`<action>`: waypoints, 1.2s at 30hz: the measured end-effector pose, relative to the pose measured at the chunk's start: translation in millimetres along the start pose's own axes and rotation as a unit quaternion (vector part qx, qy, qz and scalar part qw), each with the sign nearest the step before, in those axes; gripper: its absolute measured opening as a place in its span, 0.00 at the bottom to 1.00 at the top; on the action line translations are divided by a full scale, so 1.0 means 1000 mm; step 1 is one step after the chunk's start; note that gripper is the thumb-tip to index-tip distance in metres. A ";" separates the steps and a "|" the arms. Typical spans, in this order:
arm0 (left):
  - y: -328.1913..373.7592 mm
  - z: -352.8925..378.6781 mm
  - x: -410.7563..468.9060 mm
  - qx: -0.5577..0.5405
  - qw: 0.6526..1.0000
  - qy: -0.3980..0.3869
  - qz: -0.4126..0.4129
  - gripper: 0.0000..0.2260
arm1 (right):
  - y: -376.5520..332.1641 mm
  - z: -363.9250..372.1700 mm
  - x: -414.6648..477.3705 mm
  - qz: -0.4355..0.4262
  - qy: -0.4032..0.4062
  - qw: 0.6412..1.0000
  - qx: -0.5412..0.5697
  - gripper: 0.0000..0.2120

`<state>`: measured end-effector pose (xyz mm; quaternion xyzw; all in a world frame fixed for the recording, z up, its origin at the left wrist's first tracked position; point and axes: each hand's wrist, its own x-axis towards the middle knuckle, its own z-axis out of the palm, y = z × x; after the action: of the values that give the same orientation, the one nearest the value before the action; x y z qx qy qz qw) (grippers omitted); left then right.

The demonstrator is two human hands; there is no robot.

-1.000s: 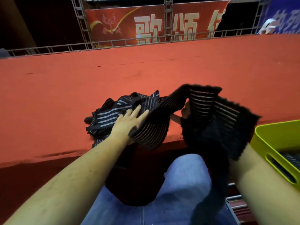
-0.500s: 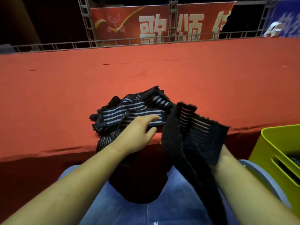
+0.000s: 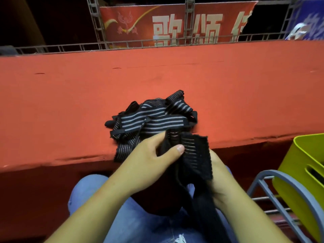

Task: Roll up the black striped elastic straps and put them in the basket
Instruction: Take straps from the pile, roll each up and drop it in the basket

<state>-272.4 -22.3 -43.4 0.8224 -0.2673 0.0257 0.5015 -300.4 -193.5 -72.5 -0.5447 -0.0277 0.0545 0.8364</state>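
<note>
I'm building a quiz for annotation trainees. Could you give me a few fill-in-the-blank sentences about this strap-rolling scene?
1. The left hand pinches a black striped elastic strap between its fingers and ____.
2. The pile of black striped elastic straps lies on a ____ cloth-covered table.
3. The yellow-green plastic basket stands on the person's ____ side.

Missing words: thumb; red; right.
</note>
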 end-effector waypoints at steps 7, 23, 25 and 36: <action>-0.015 0.000 -0.034 -0.050 0.988 0.142 -0.019 0.02 | 0.047 0.009 -0.004 0.068 -0.013 0.996 -0.052 0.27; -0.020 -0.007 -0.091 -0.116 0.951 0.248 -0.143 0.07 | 0.055 0.043 -0.038 0.127 -0.059 0.985 -0.103 0.12; -0.022 -0.007 -0.095 -0.126 0.949 0.247 -0.148 0.07 | 0.055 0.042 -0.041 0.143 -0.059 0.986 -0.067 0.14; -0.019 -0.006 -0.103 -0.222 0.897 0.340 -0.174 0.10 | 0.051 0.028 -0.026 0.180 0.018 0.981 0.071 0.22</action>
<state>-350.1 31.7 -87.8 0.6638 0.0680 0.1566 0.7282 -332.1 -151.2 -107.1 -0.4807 0.0892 0.1961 0.8500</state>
